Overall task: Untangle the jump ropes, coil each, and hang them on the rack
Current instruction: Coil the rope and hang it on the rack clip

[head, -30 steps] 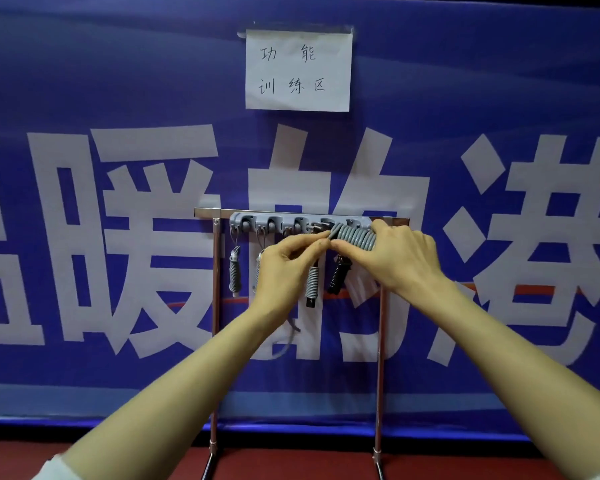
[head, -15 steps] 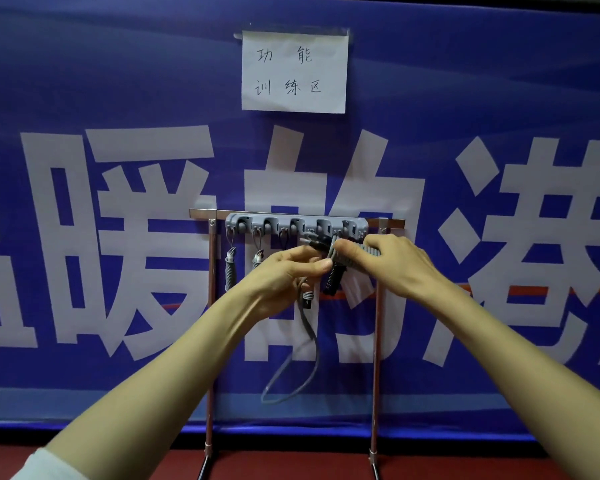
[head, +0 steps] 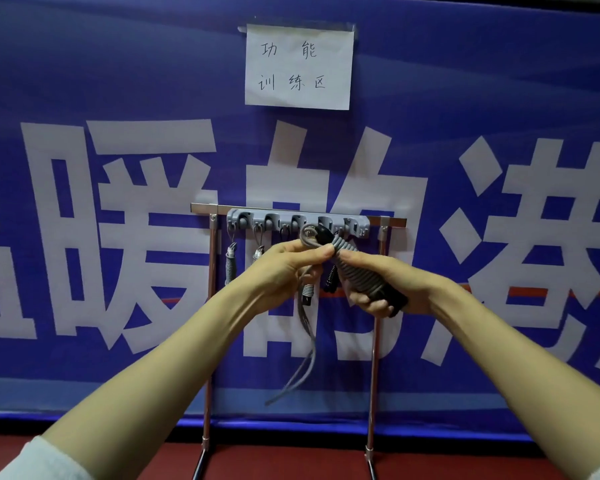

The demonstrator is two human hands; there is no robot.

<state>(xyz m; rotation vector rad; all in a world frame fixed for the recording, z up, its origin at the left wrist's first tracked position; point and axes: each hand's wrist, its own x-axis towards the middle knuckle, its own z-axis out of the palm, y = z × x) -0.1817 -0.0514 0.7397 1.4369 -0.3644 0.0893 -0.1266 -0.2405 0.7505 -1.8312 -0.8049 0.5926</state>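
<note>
Nearest the camera, the right hand (head: 381, 289) is closed around the coiled jump rope (head: 355, 268), its black handle slanting up and left, so the bundle's long axis points toward the rack. The left hand (head: 284, 268) pinches the small end loop (head: 309, 233) at the bundle's top, while a slack tail (head: 303, 362) hangs below. That loop sits just beneath the grey hook strip (head: 298, 220), so the left hand is nearer the hooks. Beyond, other hung ropes (head: 230, 265) dangle beside it and could crowd the hook, and a paper sign (head: 298, 65) is taped to the blue banner (head: 118, 81).
</note>
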